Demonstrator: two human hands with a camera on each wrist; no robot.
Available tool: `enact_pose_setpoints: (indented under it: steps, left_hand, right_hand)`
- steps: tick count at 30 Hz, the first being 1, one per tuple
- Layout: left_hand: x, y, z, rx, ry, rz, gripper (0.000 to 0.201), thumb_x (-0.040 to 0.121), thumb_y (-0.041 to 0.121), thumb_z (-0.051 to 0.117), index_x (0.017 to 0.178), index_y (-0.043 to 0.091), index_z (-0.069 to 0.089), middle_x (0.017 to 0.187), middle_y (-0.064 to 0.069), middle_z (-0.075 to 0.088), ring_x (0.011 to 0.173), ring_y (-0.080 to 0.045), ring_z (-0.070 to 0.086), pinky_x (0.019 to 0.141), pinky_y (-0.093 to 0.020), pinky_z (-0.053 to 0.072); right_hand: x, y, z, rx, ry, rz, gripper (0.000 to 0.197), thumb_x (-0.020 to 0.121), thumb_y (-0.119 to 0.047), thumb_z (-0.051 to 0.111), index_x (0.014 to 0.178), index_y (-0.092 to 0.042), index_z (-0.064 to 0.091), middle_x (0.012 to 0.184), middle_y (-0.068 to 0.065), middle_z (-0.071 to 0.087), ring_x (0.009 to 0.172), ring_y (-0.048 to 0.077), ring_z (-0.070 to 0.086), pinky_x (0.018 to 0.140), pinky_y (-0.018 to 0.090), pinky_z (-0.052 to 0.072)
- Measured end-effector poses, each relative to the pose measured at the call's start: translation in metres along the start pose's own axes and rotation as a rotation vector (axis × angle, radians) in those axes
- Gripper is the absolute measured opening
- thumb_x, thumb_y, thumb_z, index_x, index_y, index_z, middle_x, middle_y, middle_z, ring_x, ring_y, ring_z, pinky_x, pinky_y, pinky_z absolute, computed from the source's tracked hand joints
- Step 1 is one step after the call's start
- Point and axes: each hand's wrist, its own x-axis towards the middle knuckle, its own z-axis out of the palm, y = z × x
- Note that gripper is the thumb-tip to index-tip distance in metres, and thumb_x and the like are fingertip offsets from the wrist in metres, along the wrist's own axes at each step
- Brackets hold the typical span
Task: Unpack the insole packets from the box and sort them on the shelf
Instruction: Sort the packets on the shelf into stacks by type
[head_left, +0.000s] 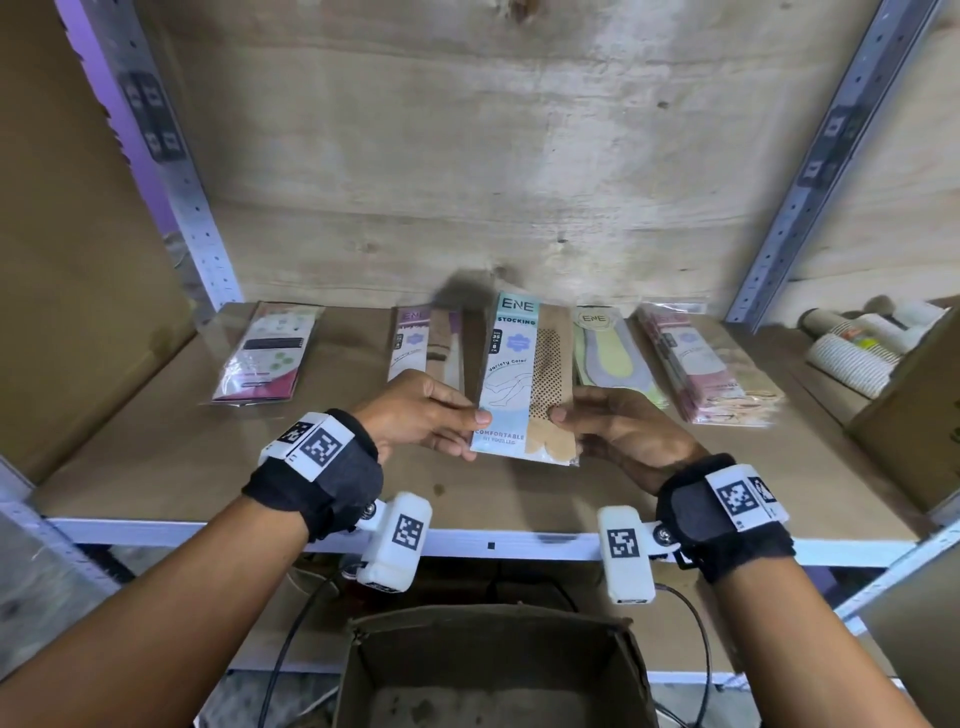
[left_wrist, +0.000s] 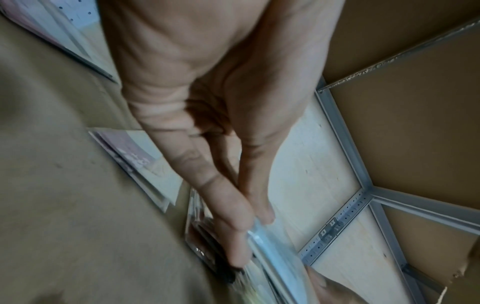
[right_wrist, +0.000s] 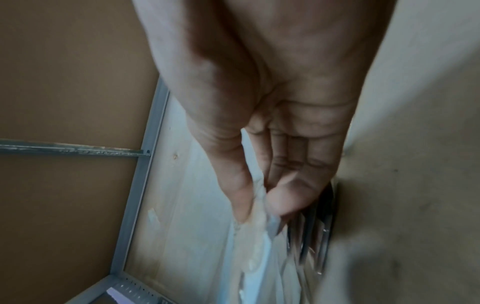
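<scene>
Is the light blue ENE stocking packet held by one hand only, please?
No, the left hand pinches the light blue ENE stocking packet at one side edge and the right hand pinches the other.

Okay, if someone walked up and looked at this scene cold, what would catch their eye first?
First, the light blue stocking packet, held up over the middle of the shelf, the left hand and right hand pinching its two sides. Behind it four kinds of packets lie in a row on the shelf, from a pink and white one at far left to a pink stack at right. Below, nearest the camera, stands an open cardboard box.
</scene>
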Motion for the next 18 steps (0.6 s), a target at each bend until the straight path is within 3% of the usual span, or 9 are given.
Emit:
enact_pose_setpoints:
  steps: [3,5,7,9,11,13,14,16,18]
  left_hand:
    - [0.001,0.005,-0.008,-0.006,0.047,0.003,0.029,0.078,0.022,0.081,0.098,0.003,0.074,0.086,-0.014,0.077,0.075,-0.025,0.076,0.057,-0.016,0.057]
    - [0.002,0.008,-0.013,-0.021,0.088,0.014,0.025,0.079,0.020,0.080,0.098,0.004,0.074,0.086,-0.013,0.077,0.074,-0.026,0.076,0.058,-0.017,0.058]
    - [0.003,0.012,-0.023,-0.067,0.150,0.028,0.024,0.082,0.017,0.077,0.101,0.004,0.073,0.088,-0.012,0.077,0.071,-0.025,0.076,0.058,-0.017,0.058]
    - [0.006,0.015,-0.035,-0.130,0.218,0.019,0.028,0.086,0.013,0.073,0.109,-0.001,0.070,0.094,-0.016,0.075,0.066,-0.021,0.075,0.055,-0.017,0.057]
    - [0.008,0.017,-0.049,-0.158,0.275,0.007,0.030,0.088,0.009,0.070,0.115,-0.004,0.067,0.100,-0.018,0.073,0.061,-0.018,0.074,0.053,-0.016,0.057]
    - [0.012,0.015,-0.061,-0.153,0.331,0.003,0.031,0.089,0.008,0.069,0.117,-0.006,0.065,0.106,-0.021,0.071,0.059,-0.015,0.073,0.053,-0.016,0.057]
    - [0.013,0.013,-0.067,-0.136,0.361,-0.002,0.032,0.089,0.007,0.069,0.116,-0.007,0.065,0.109,-0.023,0.070,0.059,-0.013,0.072,0.055,-0.017,0.058]
    - [0.015,0.008,-0.076,-0.113,0.402,-0.022,0.032,0.089,0.006,0.069,0.116,-0.010,0.064,0.111,-0.026,0.069,0.060,-0.013,0.069,0.060,-0.020,0.058]
    - [0.016,0.003,-0.081,-0.129,0.412,-0.057,0.033,0.089,0.002,0.067,0.116,-0.016,0.061,0.111,-0.028,0.067,0.058,-0.015,0.070,0.055,-0.021,0.059]
  right_hand:
    - [0.007,-0.013,0.002,-0.057,-0.014,0.004,0.044,0.081,0.006,0.072,0.122,0.008,0.059,0.120,0.031,0.064,0.096,0.037,0.060,0.086,0.045,0.051]
    - [0.015,-0.024,0.007,-0.123,-0.012,0.002,0.042,0.079,0.009,0.072,0.119,0.007,0.061,0.112,0.029,0.068,0.089,0.033,0.064,0.076,0.037,0.056]
    - [0.028,-0.036,0.017,-0.165,0.037,-0.021,0.036,0.077,0.010,0.074,0.110,0.003,0.065,0.095,0.018,0.073,0.073,0.021,0.071,0.061,0.027,0.060]
    - [0.042,-0.048,0.029,-0.213,0.093,-0.037,0.034,0.074,0.008,0.078,0.104,-0.002,0.067,0.080,0.009,0.075,0.063,0.016,0.072,0.055,0.023,0.058]
    - [0.058,-0.057,0.043,-0.258,0.114,-0.037,0.034,0.072,0.007,0.081,0.103,0.000,0.069,0.079,0.012,0.077,0.067,0.022,0.072,0.061,0.029,0.061]
    - [0.074,-0.062,0.059,-0.322,0.136,-0.046,0.038,0.072,0.006,0.081,0.108,0.005,0.068,0.093,0.020,0.075,0.076,0.028,0.069,0.075,0.035,0.062]
    - [0.082,-0.064,0.067,-0.383,0.138,-0.048,0.041,0.073,0.003,0.081,0.111,0.006,0.068,0.099,0.019,0.074,0.079,0.027,0.069,0.076,0.033,0.060]
    - [0.094,-0.065,0.081,-0.548,0.131,-0.031,0.040,0.077,-0.005,0.079,0.115,0.001,0.069,0.102,0.010,0.072,0.080,0.020,0.068,0.065,0.018,0.055]
    - [0.103,-0.066,0.092,-0.626,0.135,0.011,0.038,0.079,-0.005,0.076,0.116,-0.002,0.069,0.100,0.011,0.072,0.064,0.006,0.065,0.045,0.006,0.043]
